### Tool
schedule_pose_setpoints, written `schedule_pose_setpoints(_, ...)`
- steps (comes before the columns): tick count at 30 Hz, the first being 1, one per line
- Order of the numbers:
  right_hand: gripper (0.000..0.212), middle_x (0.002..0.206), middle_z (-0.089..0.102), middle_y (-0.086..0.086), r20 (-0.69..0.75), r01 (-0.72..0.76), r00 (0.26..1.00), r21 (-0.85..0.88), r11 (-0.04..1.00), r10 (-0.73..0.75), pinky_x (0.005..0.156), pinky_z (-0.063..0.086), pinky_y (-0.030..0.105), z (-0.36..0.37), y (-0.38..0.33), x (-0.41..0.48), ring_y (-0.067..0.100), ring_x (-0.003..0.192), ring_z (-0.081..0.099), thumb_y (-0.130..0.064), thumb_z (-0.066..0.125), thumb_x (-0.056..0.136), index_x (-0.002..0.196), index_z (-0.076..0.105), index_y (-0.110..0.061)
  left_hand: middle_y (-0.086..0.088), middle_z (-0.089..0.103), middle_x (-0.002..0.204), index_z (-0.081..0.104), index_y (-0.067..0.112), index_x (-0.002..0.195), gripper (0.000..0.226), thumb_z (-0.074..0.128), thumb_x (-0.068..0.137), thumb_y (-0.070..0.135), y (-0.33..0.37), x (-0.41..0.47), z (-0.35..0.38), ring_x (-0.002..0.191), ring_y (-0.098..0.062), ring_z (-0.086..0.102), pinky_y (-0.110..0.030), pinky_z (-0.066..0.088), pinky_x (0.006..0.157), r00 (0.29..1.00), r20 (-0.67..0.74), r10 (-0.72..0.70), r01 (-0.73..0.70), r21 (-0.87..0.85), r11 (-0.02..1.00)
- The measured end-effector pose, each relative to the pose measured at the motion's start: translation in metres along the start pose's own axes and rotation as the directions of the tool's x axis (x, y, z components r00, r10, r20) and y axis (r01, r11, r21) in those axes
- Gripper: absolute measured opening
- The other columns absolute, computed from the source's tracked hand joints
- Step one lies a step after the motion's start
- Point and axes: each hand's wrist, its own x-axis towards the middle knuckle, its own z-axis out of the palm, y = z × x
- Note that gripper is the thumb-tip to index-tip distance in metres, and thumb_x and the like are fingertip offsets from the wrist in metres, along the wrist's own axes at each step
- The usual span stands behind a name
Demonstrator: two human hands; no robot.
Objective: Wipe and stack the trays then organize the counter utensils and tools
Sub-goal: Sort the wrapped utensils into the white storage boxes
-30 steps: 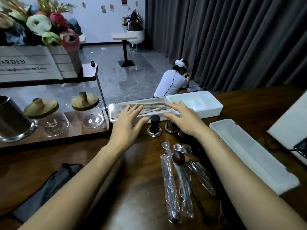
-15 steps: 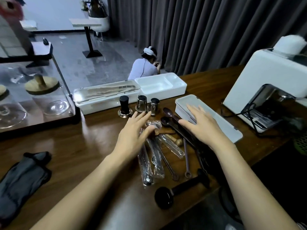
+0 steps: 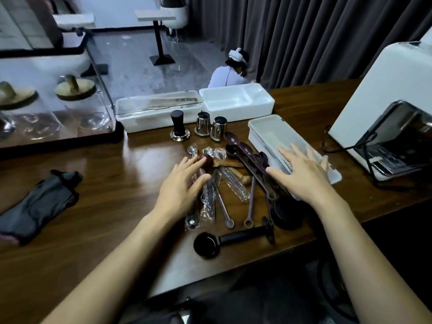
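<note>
Lower centre: black portafilter [image 3: 233,239] lies near the table [image 3: 117,183] edge. Mid-frame: left hand [image 3: 180,188], fingers straight and spread, rests on plastic-wrapped metal spoons [image 3: 207,206]; purple measuring spoons [image 3: 245,157] are fanned just right of it. Right hand [image 3: 304,176], fingers spread flat and gripping nothing, lies on the closed lid of a white utensil box [image 3: 273,134]; contents hidden. Behind: tamper [image 3: 178,125], two steel cups [image 3: 202,123]. Upper centre: clear-lidded box [image 3: 159,108] holding long utensils, touching an open white tray [image 3: 236,101] on its right.

No legible text, labels or numbers anywhere — possibly too blurred.
</note>
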Motion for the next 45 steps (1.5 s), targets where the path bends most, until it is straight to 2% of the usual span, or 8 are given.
schedule_pose_setpoints(9, 0.076, 0.168, 0.011, -0.002, 0.011, 0.132, 0.991, -0.057, 0.990, -0.132, 0.117, -0.004, 0.069, 0.011, -0.033, 0.003, 0.033, 0.155, 0.000, -0.076, 0.037, 0.092, 0.158, 0.020, -0.040, 0.010, 0.040, 0.159, 0.049, 0.038, 0.149, 0.061, 0.048, 0.092, 0.062, -0.005, -0.046, -0.010, 0.152, -0.010, 0.025, -0.039, 0.026, 0.123, 0.988, -0.096, -0.117, 0.117, -0.009, 0.993)
schedule_pose_setpoints(13, 0.065, 0.168, 0.012, -0.003, -0.002, 0.125, 0.992, -0.050, 0.991, -0.125, 0.117, -0.003, 0.069, 0.013, -0.036, 0.006, 0.033, 0.154, 0.002, -0.065, 0.035, 0.098, 0.157, 0.023, -0.041, 0.010, 0.040, 0.159, 0.049, 0.040, 0.148, 0.057, 0.053, 0.095, 0.059, -0.008, -0.049, -0.014, 0.152, -0.009, 0.026, -0.041, 0.026, 0.124, 0.988, -0.098, -0.117, 0.116, -0.009, 0.993)
schedule_pose_setpoints(22, 0.054, 0.168, 0.014, -0.004, 0.023, 0.121, 0.992, 0.060, 0.991, -0.122, 0.118, -0.006, 0.067, 0.006, -0.033, 0.007, 0.031, 0.155, 0.004, -0.044, 0.034, 0.103, 0.156, 0.027, -0.041, 0.008, 0.035, 0.162, 0.048, 0.041, 0.149, 0.047, 0.053, 0.103, 0.046, -0.003, -0.026, -0.006, 0.152, -0.013, 0.027, -0.048, 0.027, 0.123, 0.996, 0.072, 0.054, -0.059, 0.072, 0.996)
schedule_pose_setpoints(31, 0.046, 0.163, 0.030, -0.002, -0.121, 0.189, 0.978, 0.164, 0.968, -0.170, 0.122, 0.000, 0.060, 0.000, -0.047, -0.014, 0.024, 0.154, 0.014, -0.040, 0.045, 0.103, 0.149, 0.044, -0.035, 0.004, 0.031, 0.165, 0.046, 0.042, 0.150, 0.055, 0.043, 0.099, 0.064, -0.014, -0.018, 0.004, 0.155, -0.022, 0.020, -0.053, 0.023, 0.123, 0.981, 0.177, 0.083, -0.116, 0.187, 0.975)
schedule_pose_setpoints(35, 0.043, 0.162, 0.031, -0.009, -0.036, 0.346, 0.938, 0.140, 0.928, -0.344, 0.123, -0.001, 0.058, 0.004, -0.066, -0.034, 0.020, 0.154, 0.013, -0.044, 0.047, 0.101, 0.143, 0.048, -0.043, 0.001, 0.027, 0.166, 0.039, 0.047, 0.152, 0.069, 0.030, 0.091, 0.079, -0.017, -0.009, 0.011, 0.155, -0.025, 0.018, -0.056, 0.020, 0.122, 0.977, 0.201, 0.078, -0.134, 0.283, 0.950)
schedule_pose_setpoints(38, 0.040, 0.163, 0.027, -0.012, 0.060, 0.474, 0.879, 0.000, 0.880, -0.474, 0.120, -0.008, 0.063, 0.019, -0.083, -0.051, 0.020, 0.155, 0.004, -0.047, 0.042, 0.102, 0.142, 0.049, -0.046, -0.001, 0.023, 0.168, 0.034, 0.049, 0.153, 0.069, 0.028, 0.091, 0.078, -0.018, -0.005, 0.015, 0.155, -0.025, 0.018, -0.056, 0.020, 0.121, 0.975, 0.203, 0.086, -0.152, 0.336, 0.930)
schedule_pose_setpoints(41, 0.043, 0.165, 0.024, -0.010, 0.136, 0.502, 0.862, -0.099, 0.859, -0.488, 0.116, -0.014, 0.067, 0.031, -0.091, -0.057, 0.022, 0.156, -0.001, -0.045, 0.033, 0.106, 0.148, 0.041, -0.043, -0.002, 0.017, 0.169, 0.030, 0.049, 0.154, 0.070, 0.023, 0.091, 0.077, -0.018, -0.005, 0.015, 0.155, -0.025, 0.015, -0.054, 0.017, 0.123, 0.973, 0.216, 0.084, -0.161, 0.365, 0.917)
schedule_pose_setpoints(45, 0.046, 0.164, 0.027, -0.008, 0.187, 0.473, 0.874, -0.124, 0.872, -0.448, 0.116, -0.011, 0.067, 0.041, -0.088, -0.056, 0.024, 0.155, 0.004, -0.040, 0.029, 0.108, 0.154, 0.033, -0.039, -0.003, 0.020, 0.169, 0.030, 0.051, 0.154, 0.068, 0.021, 0.092, 0.078, -0.021, -0.010, 0.011, 0.156, -0.023, 0.013, -0.051, 0.013, 0.125, 0.979, 0.193, 0.063, -0.133, 0.374, 0.918)
